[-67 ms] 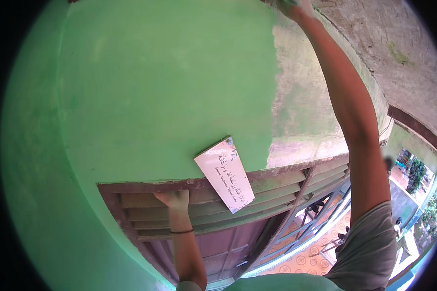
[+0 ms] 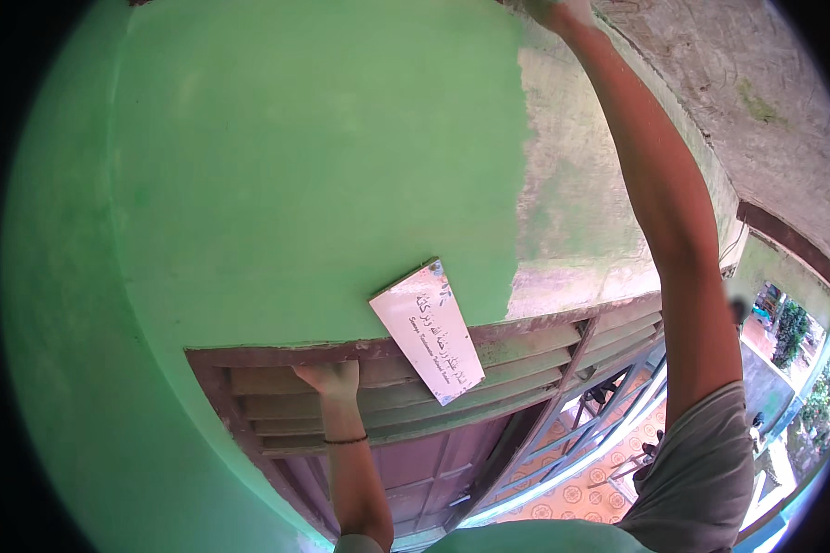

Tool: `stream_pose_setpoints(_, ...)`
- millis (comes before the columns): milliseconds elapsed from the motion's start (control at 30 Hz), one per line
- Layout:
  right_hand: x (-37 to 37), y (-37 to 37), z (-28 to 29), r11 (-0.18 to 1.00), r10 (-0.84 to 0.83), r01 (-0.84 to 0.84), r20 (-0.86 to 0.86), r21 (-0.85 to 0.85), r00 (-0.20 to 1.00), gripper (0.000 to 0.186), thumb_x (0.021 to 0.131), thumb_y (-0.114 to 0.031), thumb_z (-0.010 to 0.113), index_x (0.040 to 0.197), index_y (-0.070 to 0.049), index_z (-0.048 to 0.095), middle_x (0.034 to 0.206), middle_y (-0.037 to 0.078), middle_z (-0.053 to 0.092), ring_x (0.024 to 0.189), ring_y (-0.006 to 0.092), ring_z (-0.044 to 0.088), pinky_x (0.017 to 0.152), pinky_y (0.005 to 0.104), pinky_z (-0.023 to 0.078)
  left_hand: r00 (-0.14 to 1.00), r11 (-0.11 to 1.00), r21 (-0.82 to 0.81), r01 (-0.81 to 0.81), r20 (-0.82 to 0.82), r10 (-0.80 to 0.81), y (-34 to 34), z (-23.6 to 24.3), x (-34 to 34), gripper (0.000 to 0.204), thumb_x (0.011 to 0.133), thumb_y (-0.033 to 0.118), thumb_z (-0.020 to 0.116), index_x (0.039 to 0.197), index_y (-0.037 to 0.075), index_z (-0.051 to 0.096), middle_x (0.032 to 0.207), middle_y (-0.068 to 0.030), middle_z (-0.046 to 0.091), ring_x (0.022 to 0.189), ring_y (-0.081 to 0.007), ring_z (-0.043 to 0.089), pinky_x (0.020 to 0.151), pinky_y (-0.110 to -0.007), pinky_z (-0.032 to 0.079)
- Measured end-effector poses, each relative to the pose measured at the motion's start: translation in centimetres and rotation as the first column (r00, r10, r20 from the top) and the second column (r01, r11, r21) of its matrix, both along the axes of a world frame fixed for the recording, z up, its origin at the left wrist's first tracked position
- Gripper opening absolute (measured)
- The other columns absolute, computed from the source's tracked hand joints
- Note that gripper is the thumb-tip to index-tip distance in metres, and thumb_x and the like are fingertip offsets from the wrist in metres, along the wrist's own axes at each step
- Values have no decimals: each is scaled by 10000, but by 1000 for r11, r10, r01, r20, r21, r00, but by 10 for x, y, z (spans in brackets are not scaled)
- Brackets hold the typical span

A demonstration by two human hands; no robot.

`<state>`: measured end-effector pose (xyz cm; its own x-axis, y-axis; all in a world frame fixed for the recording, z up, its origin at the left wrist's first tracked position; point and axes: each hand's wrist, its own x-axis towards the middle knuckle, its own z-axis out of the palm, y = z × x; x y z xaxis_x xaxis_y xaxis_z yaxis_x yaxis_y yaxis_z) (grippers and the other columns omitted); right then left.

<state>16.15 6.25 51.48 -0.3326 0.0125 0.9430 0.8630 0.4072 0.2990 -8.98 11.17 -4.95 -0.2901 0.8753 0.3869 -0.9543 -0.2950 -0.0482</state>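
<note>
My left hand grips a slat of the wooden louvre just under its brown top frame; the fingertips go out of sight into the gap. A dark band circles that wrist. My right arm stretches high up along the wall, and my right hand is cut by the upper edge, close to where wall and ceiling meet. Its fingers look closed, but what they hold is not shown. Green paint covers most of the wall, ending in a ragged edge beside a pale, patchy strip.
A white sign with lettering hangs tilted over the louvre, to the right of my left hand. Below are brown door panels and window panes. Far down at the right lies a patterned orange tiled floor. The rough grey ceiling slopes at upper right.
My right hand has shifted slightly upward, so less of it shows at the upper edge. My left hand keeps its place on the louvre.
</note>
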Motion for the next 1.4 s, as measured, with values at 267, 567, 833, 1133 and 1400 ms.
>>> stream_pose_setpoints(267,-5,-5,3,723,556,-614,-259,-317,789,461,929,-90,659,1389,-98,617,900,66,691,743,187,614,651,345,502,999,999,40,-27,-31,29,10,-9,-6,654,990,623,470,1428,143,542,1425,-26,559,1340,-252,514,1138,-474,393)
stream_pose_setpoints(567,25,3,28,474,760,-825,-329,-308,560,454,954,-111,618,1401,-40,583,1063,114,693,865,220,670,754,347,575,999,997,76,31,-34,-29,23,-4,14,644,1010,613,444,1438,140,529,1436,-25,548,1346,-244,505,1136,-461,398)
stream_pose_setpoints(833,-13,4,5,651,679,-674,-130,-351,723,496,914,-101,646,1407,-89,598,1034,110,716,846,191,674,705,370,552,998,998,7,-60,-27,60,16,-12,-8,650,1009,619,449,1441,139,525,1440,-26,545,1354,-248,499,1138,-462,396)
stream_pose_setpoints(1133,5,20,36,619,600,-700,-360,-355,714,252,947,-108,630,1182,-59,706,900,96,690,742,216,658,624,360,527,999,996,82,-17,-32,19,20,-10,1,613,1007,587,446,1417,142,542,1414,-30,556,1321,-256,507,1113,-463,405)
stream_pose_setpoints(1400,-30,-6,-1,919,372,-381,-97,-104,923,155,980,-134,607,1055,-53,717,797,45,668,701,175,624,610,336,498,999,999,-22,-35,-15,35,12,-8,-1,648,1010,619,447,1447,147,524,1421,-15,555,1334,-234,517,1117,-450,420)
